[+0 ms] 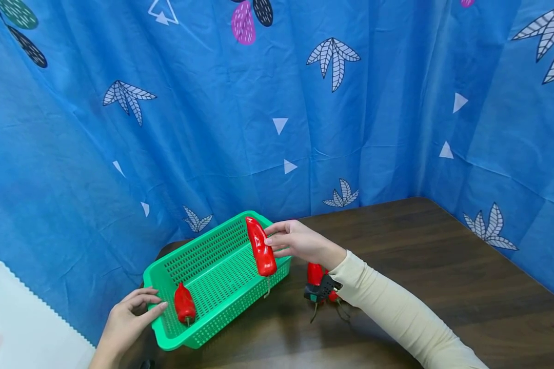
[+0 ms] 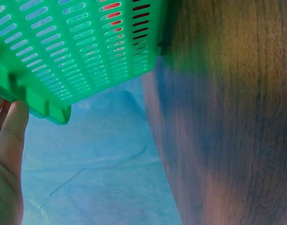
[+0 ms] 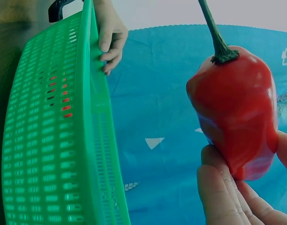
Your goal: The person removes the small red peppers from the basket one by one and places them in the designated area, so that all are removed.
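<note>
My right hand (image 1: pixel 300 241) pinches a long red pepper (image 1: pixel 260 251) between thumb and fingers and holds it up above the right end of the green plastic basket (image 1: pixel 226 316). The stem of this pepper (image 3: pixel 234 108) hangs downward in the head view. At the basket's left end, my left hand (image 1: pixel 126 318) grips the rim; in the left wrist view only part of that hand (image 2: pixel 10 154) shows beside the green wall. A second red pepper (image 1: pixel 183 303) lies inside the basket near the left hand.
More red peppers (image 1: pixel 315 272) with stems lie on the dark wooden table (image 1: pixel 397 246), partly hidden behind my right wrist and its black wrist camera (image 1: pixel 320 288). A blue patterned curtain (image 1: pixel 240 128) hangs behind the table. White cloth (image 1: pixel 23 318) shows at lower left.
</note>
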A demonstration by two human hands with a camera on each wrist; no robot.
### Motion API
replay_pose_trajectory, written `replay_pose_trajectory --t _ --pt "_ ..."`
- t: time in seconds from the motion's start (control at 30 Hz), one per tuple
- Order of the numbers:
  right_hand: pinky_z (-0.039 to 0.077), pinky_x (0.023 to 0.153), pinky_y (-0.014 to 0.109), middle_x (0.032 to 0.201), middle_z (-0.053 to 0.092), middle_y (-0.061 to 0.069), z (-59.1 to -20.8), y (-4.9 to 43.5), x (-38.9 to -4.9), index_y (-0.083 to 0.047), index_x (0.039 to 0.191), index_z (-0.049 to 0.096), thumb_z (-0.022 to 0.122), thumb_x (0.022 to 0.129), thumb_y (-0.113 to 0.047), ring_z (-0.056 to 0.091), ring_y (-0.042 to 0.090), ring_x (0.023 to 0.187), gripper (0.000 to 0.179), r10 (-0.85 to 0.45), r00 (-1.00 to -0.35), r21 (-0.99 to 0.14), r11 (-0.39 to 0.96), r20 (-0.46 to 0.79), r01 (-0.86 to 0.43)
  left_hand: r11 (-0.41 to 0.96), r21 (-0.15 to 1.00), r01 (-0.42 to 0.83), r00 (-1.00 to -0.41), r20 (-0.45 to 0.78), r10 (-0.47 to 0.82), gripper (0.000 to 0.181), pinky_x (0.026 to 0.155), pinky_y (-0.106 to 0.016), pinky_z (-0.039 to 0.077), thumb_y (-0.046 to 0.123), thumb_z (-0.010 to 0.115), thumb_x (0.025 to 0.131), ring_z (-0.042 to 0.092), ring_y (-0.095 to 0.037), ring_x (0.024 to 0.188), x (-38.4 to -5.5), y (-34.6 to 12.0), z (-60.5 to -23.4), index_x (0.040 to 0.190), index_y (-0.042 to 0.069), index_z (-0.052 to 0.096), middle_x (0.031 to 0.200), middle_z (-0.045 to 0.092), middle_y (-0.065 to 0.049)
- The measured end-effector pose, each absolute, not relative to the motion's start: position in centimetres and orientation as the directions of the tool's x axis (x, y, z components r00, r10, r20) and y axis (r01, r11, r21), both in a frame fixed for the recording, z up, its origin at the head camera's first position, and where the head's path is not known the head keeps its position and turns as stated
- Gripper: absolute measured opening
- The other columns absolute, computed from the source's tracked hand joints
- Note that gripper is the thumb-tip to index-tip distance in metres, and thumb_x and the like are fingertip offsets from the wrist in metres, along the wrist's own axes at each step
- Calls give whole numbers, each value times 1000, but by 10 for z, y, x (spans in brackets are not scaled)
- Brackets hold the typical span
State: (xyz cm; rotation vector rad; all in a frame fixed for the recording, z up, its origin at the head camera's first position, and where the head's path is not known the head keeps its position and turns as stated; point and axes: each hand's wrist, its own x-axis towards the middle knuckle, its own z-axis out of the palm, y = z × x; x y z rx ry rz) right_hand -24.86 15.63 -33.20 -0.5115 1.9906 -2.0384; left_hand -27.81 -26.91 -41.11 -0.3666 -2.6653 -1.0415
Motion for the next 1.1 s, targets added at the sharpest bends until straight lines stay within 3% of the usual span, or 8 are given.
replay_pose_trajectory --t 0.43,0.63,1.1 --pt "55 98 46 136 55 21 -349 182 -242 4 140 47 61 98 -11 65 24 110 47 -374 -926 -998 -38 59 -48 715 614 334 -928 345 138 20 75 -4 47 34 79 88 44 25 94 -278 -268 -413 91 14 76 120 65 -3" --pt "57 95 43 126 62 17 -351 194 -237 6 140 47 61 99 -12 70 23 104 47 -342 -937 -998 -40 67 -57 713 618 330 -932 334 141 22 76 -4 47 35 78 88 43 26 94 -280 -269 -413 92 14 76 123 64 -8" --pt "60 87 30 111 69 2 -362 229 -226 10 140 43 57 99 -10 72 17 96 47 -299 -950 -993 -100 85 -58 725 607 326 -934 326 147 21 75 -5 47 36 78 88 42 26 93 -278 -268 -410 91 15 76 123 64 -8"
